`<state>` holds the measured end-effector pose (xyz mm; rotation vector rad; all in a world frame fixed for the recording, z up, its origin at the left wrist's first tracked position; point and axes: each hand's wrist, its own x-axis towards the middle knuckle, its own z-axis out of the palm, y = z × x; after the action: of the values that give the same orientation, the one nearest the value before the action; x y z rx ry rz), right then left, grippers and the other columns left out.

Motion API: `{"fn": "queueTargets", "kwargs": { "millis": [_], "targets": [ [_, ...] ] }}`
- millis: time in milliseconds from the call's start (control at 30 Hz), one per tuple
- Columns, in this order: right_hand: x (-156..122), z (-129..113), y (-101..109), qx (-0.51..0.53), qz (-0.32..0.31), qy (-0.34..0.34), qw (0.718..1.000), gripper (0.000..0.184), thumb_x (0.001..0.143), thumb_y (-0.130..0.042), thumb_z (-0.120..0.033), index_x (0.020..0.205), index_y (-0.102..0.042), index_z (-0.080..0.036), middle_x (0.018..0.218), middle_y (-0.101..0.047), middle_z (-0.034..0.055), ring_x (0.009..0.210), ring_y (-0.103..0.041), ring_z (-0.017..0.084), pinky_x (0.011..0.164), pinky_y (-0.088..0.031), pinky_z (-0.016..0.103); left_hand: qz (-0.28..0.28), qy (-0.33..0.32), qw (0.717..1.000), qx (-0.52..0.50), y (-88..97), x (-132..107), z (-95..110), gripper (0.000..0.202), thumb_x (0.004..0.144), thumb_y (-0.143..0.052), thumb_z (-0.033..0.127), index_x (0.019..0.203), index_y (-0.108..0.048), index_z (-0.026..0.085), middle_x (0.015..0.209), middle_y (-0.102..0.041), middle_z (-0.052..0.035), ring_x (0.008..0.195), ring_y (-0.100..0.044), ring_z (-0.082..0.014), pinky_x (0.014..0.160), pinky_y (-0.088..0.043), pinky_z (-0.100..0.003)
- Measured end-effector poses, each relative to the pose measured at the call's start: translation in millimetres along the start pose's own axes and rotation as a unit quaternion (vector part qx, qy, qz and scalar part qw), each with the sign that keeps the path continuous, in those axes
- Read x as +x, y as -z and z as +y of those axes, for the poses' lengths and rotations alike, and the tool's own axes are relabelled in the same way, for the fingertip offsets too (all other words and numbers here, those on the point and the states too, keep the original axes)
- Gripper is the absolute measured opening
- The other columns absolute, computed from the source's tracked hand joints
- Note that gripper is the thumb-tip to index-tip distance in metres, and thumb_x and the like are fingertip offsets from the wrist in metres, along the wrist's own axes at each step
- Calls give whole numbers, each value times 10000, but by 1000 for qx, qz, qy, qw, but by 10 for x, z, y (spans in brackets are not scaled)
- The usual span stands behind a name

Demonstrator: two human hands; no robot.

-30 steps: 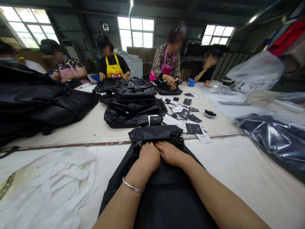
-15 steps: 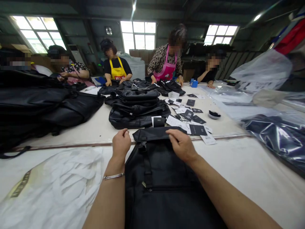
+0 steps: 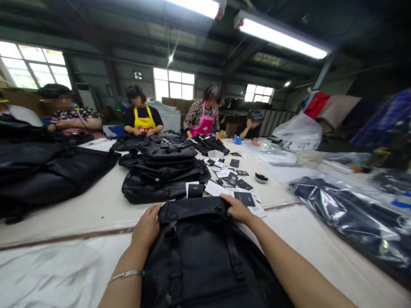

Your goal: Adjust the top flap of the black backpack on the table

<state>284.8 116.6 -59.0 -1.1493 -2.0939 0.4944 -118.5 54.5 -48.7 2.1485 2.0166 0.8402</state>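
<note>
A black backpack (image 3: pixel 199 252) lies on the white table (image 3: pixel 321 244) in front of me, straps up, its top end pointing away. My left hand (image 3: pixel 147 229) grips the left corner of that top end, fingers curled round the edge. My right hand (image 3: pixel 236 208) holds the right corner the same way. A silver bangle (image 3: pixel 126 274) sits on my left wrist.
A pile of black bags (image 3: pixel 163 175) lies just beyond, with scattered black and white tags (image 3: pixel 231 179) to its right. More black bags (image 3: pixel 48 171) fill the left. Plastic-wrapped bags (image 3: pixel 349 214) lie on the right. Several people work at the far end.
My hands moved from the middle of the backpack out to its two top corners. The view tilted upward, and the bag's flap now lies flat with the straps showing.
</note>
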Motion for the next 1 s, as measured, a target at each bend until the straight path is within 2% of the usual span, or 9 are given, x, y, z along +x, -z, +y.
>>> {"fn": "queueTargets", "kwargs": {
  "millis": [100, 233, 367, 433, 500, 633, 767, 900, 1000],
  "targets": [
    [39, 0, 20, -67, 13, 47, 997, 695, 620, -442, -21, 1288, -569, -167, 1292, -591, 101, 1203, -540, 223, 1062, -402, 401, -3, -50, 998, 27, -33, 200, -161, 558, 720, -496, 197, 1267, -604, 214, 1325, -543, -90, 1183, -528, -274, 1037, -411, -384],
    [87, 2, 32, -196, 2, 71, 978, 611, 700, -472, -28, 1291, -554, -158, 1222, -630, 108, 1135, -576, 210, 984, -451, 332, -36, -93, 995, -15, -126, 393, -312, 530, 724, -471, 211, 1229, -634, 193, 1281, -583, -80, 1128, -571, -258, 990, -445, -338],
    [148, 11, -3, -262, -5, 28, 965, 503, 754, -514, -86, 1245, -585, -171, 1105, -674, 90, 1013, -618, 201, 874, -465, 269, -49, -92, 993, -53, -208, 397, -284, 523, 777, -448, 251, 1273, -589, 162, 1253, -603, -83, 1124, -576, -248, 1008, -430, -348],
    [175, 47, -52, -265, -3, -2, 964, 384, 788, -507, -127, 1147, -635, -176, 1062, -685, 87, 971, -624, 201, 825, -456, 256, -44, -100, 993, -53, -216, 364, -216, 502, 800, -432, 256, 1272, -580, 168, 1226, -619, -75, 1098, -585, -228, 995, -435, -341],
    [186, 97, -116, -277, 4, -43, 960, 260, 814, -486, -163, 994, -674, -175, 947, -698, 88, 895, -628, 207, 743, -439, 247, -38, -98, 994, -35, -214, 335, -138, 409, 826, -430, 252, 1178, -632, 200, 1170, -647, -52, 1060, -594, -206, 979, -432, -312],
    [151, 159, -231, -303, 22, -106, 947, 201, 839, -466, -219, 833, -661, -173, 805, -680, 85, 781, -611, 197, 612, -361, 230, -27, 6, 996, 87, -218, 294, -9, 269, 878, -430, 248, 968, -677, 194, 958, -685, -73, 919, -616, -208, 851, -450, -278],
    [113, 144, -279, -323, 37, -126, 937, 203, 844, -459, -230, 801, -647, -170, 802, -674, 81, 743, -596, 186, 568, -308, 236, -28, 74, 983, 167, -231, 274, 69, 248, 902, -428, 273, 902, -661, 189, 873, -672, -77, 824, -615, -207, 731, -430, -260],
    [105, 127, -292, -333, 48, -120, 934, 188, 836, -472, -229, 768, -638, -172, 769, -668, 82, 716, -584, 183, 554, -289, 242, -34, 99, 981, 163, -234, 283, 118, 250, 901, -440, 304, 881, -664, 195, 871, -676, -78, 816, -619, -212, 714, -421, -265],
    [96, 152, -286, -332, 54, -103, 936, 171, 827, -481, -221, 749, -625, -175, 762, -665, 86, 700, -579, 187, 557, -293, 251, -32, 98, 991, 84, -214, 279, 86, 222, 866, -482, 277, 888, -683, 187, 883, -684, -88, 845, -623, -222, 751, -436, -273]
  ]
}}
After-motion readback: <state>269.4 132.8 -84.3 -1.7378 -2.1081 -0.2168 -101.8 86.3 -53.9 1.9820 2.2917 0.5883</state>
